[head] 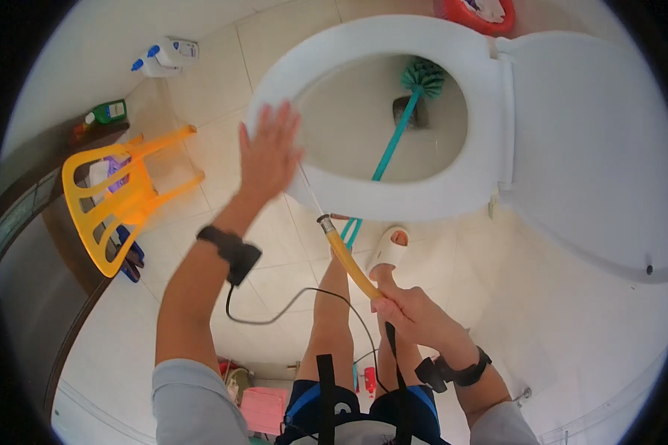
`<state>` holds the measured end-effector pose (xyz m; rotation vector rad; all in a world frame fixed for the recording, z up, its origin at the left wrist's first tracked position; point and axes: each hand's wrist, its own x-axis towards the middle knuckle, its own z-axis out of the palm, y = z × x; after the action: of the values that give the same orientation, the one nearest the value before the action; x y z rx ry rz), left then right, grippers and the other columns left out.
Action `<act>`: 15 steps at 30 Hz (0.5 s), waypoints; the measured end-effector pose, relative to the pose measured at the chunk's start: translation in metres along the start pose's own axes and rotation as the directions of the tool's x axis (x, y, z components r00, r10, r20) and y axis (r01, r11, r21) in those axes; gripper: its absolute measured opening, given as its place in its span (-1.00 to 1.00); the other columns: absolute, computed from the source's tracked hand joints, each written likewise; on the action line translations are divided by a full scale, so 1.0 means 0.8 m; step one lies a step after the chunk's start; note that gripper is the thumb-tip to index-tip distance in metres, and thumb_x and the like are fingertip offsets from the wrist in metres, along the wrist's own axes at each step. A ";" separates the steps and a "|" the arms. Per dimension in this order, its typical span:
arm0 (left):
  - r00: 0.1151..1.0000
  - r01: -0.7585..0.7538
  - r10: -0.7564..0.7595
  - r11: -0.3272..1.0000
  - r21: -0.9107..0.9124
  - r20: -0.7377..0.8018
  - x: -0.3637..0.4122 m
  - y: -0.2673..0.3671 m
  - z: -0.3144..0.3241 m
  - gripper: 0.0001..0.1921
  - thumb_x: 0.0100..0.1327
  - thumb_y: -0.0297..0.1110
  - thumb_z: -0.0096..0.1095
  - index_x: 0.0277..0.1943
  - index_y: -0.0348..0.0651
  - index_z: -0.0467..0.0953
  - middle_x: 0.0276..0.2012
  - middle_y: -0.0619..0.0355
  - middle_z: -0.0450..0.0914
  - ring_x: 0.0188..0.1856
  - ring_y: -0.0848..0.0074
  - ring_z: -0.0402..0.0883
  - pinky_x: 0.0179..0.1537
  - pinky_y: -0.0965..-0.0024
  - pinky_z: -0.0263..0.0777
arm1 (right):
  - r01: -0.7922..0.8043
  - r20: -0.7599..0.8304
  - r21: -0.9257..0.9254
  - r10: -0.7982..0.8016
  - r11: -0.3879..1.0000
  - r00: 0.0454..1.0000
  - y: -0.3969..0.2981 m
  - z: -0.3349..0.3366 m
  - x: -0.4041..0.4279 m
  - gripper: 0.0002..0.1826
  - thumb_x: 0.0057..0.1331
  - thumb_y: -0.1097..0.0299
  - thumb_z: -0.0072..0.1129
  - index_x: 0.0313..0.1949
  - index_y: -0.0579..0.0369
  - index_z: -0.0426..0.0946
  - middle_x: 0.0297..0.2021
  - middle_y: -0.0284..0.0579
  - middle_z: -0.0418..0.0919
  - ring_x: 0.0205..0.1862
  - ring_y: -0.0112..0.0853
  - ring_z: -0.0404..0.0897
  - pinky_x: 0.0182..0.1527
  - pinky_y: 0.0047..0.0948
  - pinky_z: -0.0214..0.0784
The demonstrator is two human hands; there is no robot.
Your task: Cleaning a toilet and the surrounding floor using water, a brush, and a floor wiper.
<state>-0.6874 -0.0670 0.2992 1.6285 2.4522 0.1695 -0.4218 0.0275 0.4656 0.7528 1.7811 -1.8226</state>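
Note:
My right hand grips a yellow hose with a metal end fitting. From that end a thin stream of water runs toward my left hand. Palm down with fingers extended, the left hand is over the front of the white toilet seat; whether it touches the surface I cannot tell. A teal toilet brush leans in the toilet bowl, bristles at the far side. Part of its handle is hidden beneath the seat, and the looped end shows on the near side.
The raised toilet lid stands at right. An orange plastic chair is at left, near white bottles and a green bottle. A red bin sits behind the toilet. A black cable hangs from my left wrist.

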 end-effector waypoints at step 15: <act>0.994 0.062 -0.065 0.997 0.036 0.093 -0.040 0.129 0.015 -0.37 0.04 -0.08 0.07 0.22 0.13 0.11 0.24 0.17 0.07 0.29 0.26 -0.04 0.13 -0.13 -0.20 | -0.145 -0.083 0.234 0.168 0.961 0.982 0.047 -0.008 -0.077 -0.73 0.31 0.28 -0.23 -0.40 0.25 0.32 -0.66 -0.17 0.30 -0.59 -0.50 0.24 -0.46 -0.56 0.17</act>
<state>-0.5796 -0.0560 0.3112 1.5330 2.4443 0.0420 -0.3505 0.0304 0.4799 1.0617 1.5392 -1.9304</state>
